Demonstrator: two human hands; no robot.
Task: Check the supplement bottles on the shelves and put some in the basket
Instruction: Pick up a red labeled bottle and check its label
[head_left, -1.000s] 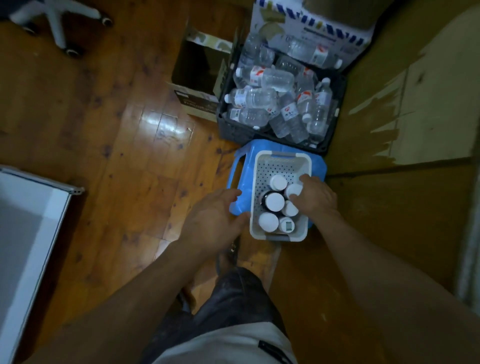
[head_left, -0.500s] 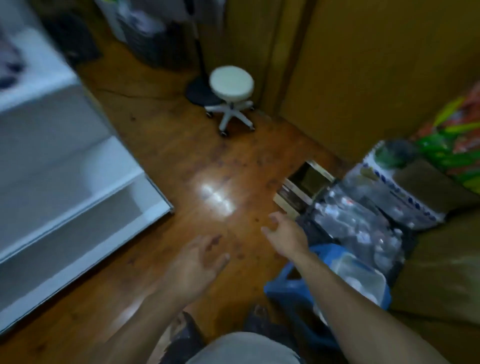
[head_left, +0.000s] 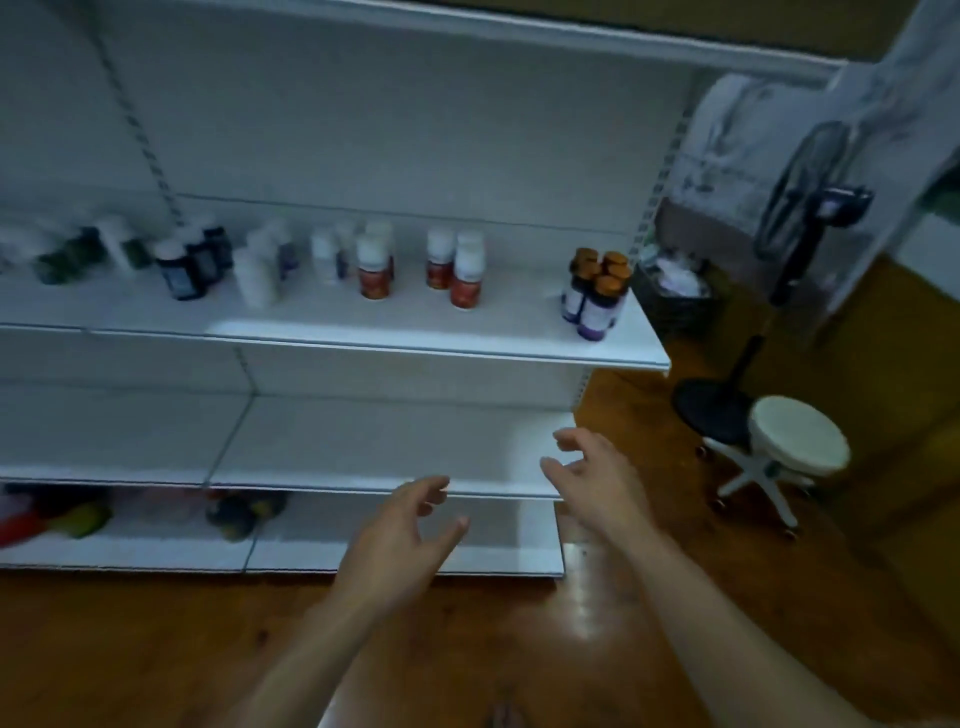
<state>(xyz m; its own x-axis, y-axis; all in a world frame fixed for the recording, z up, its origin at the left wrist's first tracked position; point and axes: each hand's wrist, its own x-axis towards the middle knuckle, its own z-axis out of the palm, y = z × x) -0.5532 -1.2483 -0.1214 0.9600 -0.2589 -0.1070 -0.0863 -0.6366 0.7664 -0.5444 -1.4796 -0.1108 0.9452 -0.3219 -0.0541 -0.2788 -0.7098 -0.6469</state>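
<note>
A white shelf unit (head_left: 363, 343) fills the view. On its middle shelf stand several supplement bottles: orange-capped dark ones (head_left: 597, 293) at the right end, white-capped red-labelled ones (head_left: 457, 273) in the middle, and dark blue ones (head_left: 189, 265) further left. My left hand (head_left: 400, 535) is raised low in front of the lower shelf, fingers apart, holding nothing. My right hand (head_left: 597, 478) is beside it to the right, also empty with fingers spread. Both hands are well below the bottles. The basket is out of view.
The shelf below the bottles (head_left: 363, 447) is bare. Blurred colourful items (head_left: 57, 514) lie on the bottom shelf at left. A white round stool (head_left: 795, 441) and a black standing fan (head_left: 800, 208) stand on the wooden floor to the right.
The view has swung from the basket on the blue stool, across the floor, up to the shelves. My right hand left the bottles in the basket; both hands now hover empty before the shelves.
</note>
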